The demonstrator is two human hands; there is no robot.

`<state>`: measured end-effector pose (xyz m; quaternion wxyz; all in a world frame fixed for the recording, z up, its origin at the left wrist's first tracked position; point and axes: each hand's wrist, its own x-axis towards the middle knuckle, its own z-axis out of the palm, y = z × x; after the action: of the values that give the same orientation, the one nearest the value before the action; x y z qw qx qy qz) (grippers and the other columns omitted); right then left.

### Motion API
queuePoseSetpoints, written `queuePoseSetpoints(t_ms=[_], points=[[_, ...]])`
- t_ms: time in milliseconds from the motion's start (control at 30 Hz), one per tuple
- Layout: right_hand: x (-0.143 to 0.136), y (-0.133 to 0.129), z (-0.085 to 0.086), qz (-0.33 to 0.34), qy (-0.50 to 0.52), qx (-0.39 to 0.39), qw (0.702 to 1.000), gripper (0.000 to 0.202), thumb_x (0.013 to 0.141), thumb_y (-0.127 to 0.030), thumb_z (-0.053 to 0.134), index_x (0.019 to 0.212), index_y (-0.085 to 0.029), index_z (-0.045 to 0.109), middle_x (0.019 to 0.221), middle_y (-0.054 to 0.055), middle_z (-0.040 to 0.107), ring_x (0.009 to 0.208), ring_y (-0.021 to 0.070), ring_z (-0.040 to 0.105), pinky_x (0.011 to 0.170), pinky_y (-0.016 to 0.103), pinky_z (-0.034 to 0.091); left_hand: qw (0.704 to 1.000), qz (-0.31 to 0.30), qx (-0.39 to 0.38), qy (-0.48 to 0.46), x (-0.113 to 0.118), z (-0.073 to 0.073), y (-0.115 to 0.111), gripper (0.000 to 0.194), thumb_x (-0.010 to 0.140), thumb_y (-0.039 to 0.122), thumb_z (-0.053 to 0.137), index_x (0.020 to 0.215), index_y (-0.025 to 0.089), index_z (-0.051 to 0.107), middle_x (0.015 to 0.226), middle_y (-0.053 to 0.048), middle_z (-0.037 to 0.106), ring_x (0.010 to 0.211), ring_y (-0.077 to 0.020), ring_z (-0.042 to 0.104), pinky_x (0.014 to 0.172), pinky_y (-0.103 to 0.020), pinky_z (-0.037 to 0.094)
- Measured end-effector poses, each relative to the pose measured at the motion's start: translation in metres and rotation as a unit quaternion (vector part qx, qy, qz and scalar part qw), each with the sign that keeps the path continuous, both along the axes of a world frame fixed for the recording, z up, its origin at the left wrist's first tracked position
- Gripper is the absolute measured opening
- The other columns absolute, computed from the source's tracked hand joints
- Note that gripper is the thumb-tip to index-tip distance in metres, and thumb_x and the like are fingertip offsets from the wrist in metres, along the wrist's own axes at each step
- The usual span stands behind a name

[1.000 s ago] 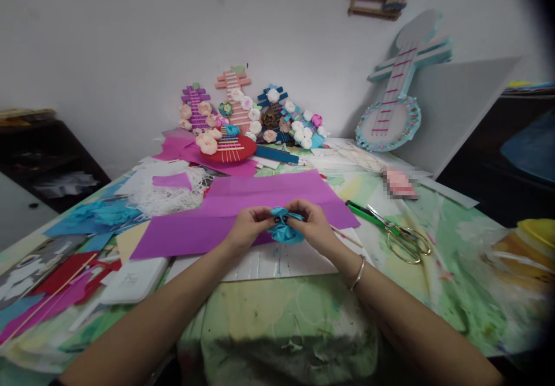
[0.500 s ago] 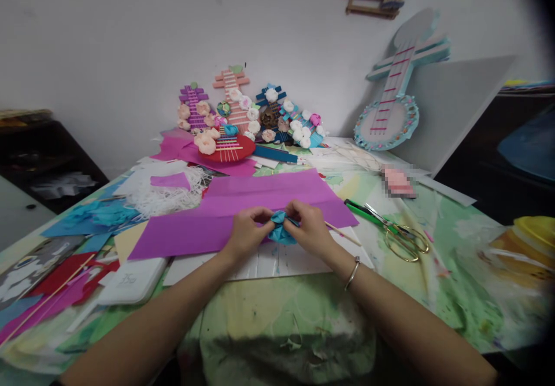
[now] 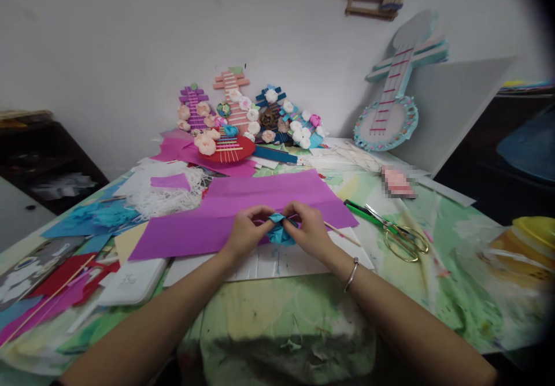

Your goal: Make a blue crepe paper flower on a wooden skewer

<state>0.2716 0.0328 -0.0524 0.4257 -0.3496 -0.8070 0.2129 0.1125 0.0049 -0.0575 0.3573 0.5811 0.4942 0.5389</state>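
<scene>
A crumpled piece of blue crepe paper [image 3: 280, 234] is pinched between my two hands, over the middle of the table. My left hand [image 3: 248, 229] grips its left side with thumb and fingertips. On the other side my right hand [image 3: 309, 229] pinches the same paper, its fingers closed. Below and behind the hands lies a large purple paper sheet [image 3: 182, 233], resting partly on a white board [image 3: 260, 264]. A thin wooden stick [image 3: 344, 234] juts out to the right of my right hand; its other end is hidden.
Gold-handled scissors [image 3: 403, 238] and a green cutter [image 3: 364, 211] lie to the right. A yellow-lidded jar [image 3: 531, 241] stands at the far right. Decorated paper instruments [image 3: 229, 146] lean against the wall. Blue paper scraps [image 3: 102, 215] and a white power bank [image 3: 134, 282] are on the left.
The top of the blue crepe paper has changed from a rounded bunch to a flatter, pointed fold between my fingertips. Both hands stay almost in the same place.
</scene>
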Motion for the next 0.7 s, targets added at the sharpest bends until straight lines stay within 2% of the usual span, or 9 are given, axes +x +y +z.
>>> queuePoseSetpoints(t_ms=[133, 233, 333, 467, 567, 700], points=[[-0.0017, -0.0031, 0.0011, 0.001, -0.019, 0.009, 1.000, 0.008, 0.069, -0.011, 0.050, 0.074, -0.018, 0.051, 0.068, 0.000, 0.056, 0.064, 0.0121, 0.050, 0.058, 0.022, 0.037, 0.998, 0.037, 0.025, 0.038, -0.0017, -0.0009, -0.0004, 0.018, 0.070, 0.029, 0.063, 0.080, 0.015, 0.068, 0.075, -0.004, 0.067, 0.067, -0.0150, 0.061, 0.060, -0.024, 0.048], [-0.0015, -0.0034, 0.0010, -0.028, -0.024, 0.030, 0.999, 0.009, 0.068, -0.010, 0.049, 0.072, -0.018, 0.049, 0.068, 0.000, 0.054, 0.063, 0.0120, 0.048, 0.057, 0.023, 0.036, 0.997, 0.037, 0.016, 0.059, -0.0010, 0.0001, 0.0021, 0.027, 0.066, 0.028, 0.065, 0.090, 0.016, 0.066, 0.082, -0.005, 0.067, 0.073, -0.0159, 0.062, 0.063, -0.025, 0.049], [-0.0007, -0.0023, 0.0003, -0.051, -0.012, 0.037, 0.998, 0.009, 0.069, -0.011, 0.048, 0.074, -0.018, 0.048, 0.071, 0.000, 0.054, 0.065, 0.0125, 0.048, 0.058, 0.023, 0.037, 0.998, 0.002, -0.059, -0.002, 0.0010, 0.0015, 0.0040, 0.033, 0.060, 0.030, 0.069, 0.090, 0.014, 0.062, 0.076, -0.003, 0.066, 0.067, -0.0155, 0.062, 0.060, -0.026, 0.050], [-0.0004, -0.0009, -0.0007, -0.054, 0.005, 0.014, 0.998, 0.009, 0.071, -0.012, 0.048, 0.077, -0.018, 0.049, 0.074, 0.001, 0.056, 0.067, 0.0134, 0.051, 0.061, 0.024, 0.040, 0.979, -0.063, -0.179, -0.077, 0.0025, 0.0037, 0.0025, 0.025, 0.059, 0.030, 0.069, 0.077, 0.014, 0.060, 0.060, 0.001, 0.062, 0.049, -0.0124, 0.058, 0.050, -0.025, 0.049], [-0.0006, -0.0018, -0.0002, -0.028, 0.022, -0.004, 0.999, 0.016, 0.071, -0.011, 0.049, 0.085, -0.018, 0.051, 0.079, 0.002, 0.059, 0.072, 0.0142, 0.055, 0.066, 0.026, 0.043, 0.986, -0.056, -0.145, -0.064, 0.0019, 0.0050, 0.0011, 0.022, 0.056, 0.024, 0.071, 0.073, 0.014, 0.061, 0.062, 0.000, 0.064, 0.054, -0.0135, 0.060, 0.054, -0.026, 0.050], [-0.0006, -0.0040, 0.0021, 0.035, -0.003, -0.002, 0.999, 0.037, 0.069, -0.010, 0.053, 0.105, -0.018, 0.051, 0.097, 0.006, 0.062, 0.087, 0.0170, 0.057, 0.078, 0.031, 0.044, 0.998, -0.024, -0.040, 0.040, 0.0000, 0.0049, 0.0018, 0.020, 0.057, 0.019, 0.068, 0.076, 0.013, 0.066, 0.073, -0.004, 0.068, 0.069, -0.0173, 0.063, 0.067, -0.029, 0.051]])
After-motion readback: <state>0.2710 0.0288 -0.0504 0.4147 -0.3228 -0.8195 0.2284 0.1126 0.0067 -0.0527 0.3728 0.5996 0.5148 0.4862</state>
